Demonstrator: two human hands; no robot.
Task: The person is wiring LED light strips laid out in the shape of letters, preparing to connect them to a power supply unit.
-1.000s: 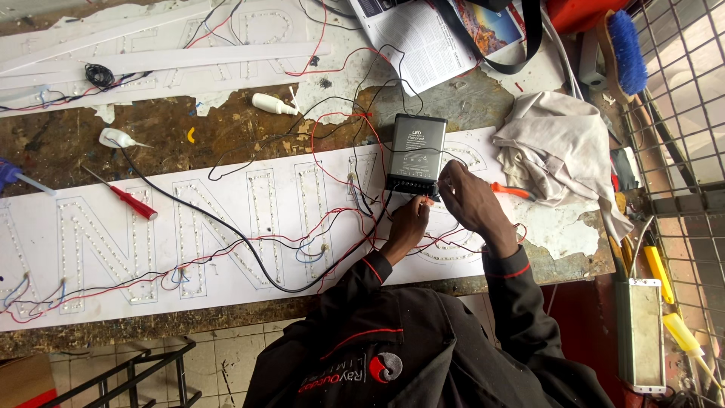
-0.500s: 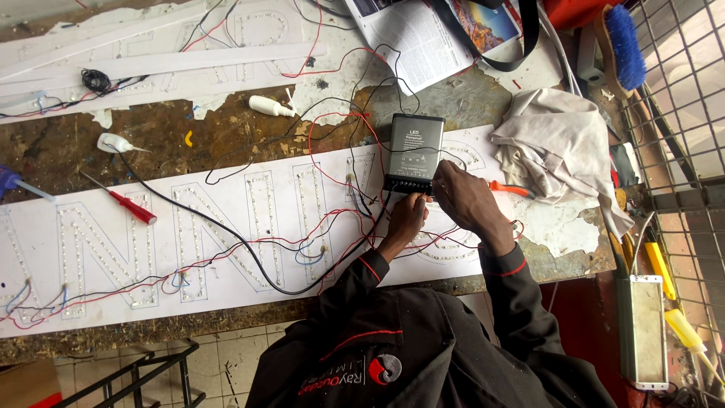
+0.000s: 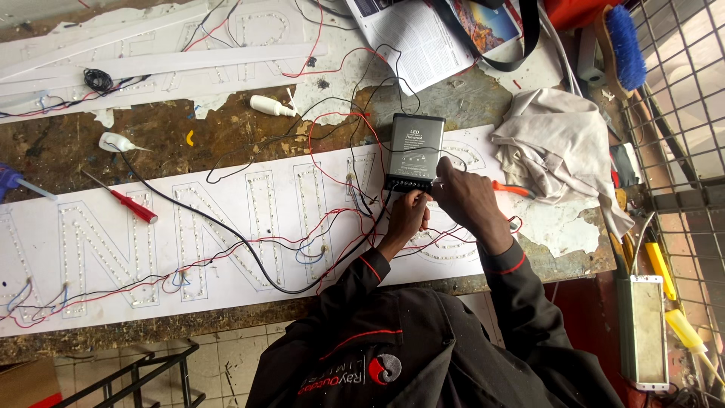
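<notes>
Sign-making workshop, electrical bench work.
Scarred wooden workbench [image 3: 226, 140] across the frame, white sign panel [image 3: 226, 242] with cut-out letters lined with LEDs, red and black wires [image 3: 249, 245] looped over it. Red screwdriver [image 3: 124, 202] at left, rag [image 3: 559, 143] and blue brush [image 3: 625, 45] upper right, wire mesh [image 3: 680, 113] at right edge.

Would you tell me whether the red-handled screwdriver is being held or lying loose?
Lying loose. The red-handled screwdriver rests flat on the white sign board, far from both hands, which work at the black box.
</notes>
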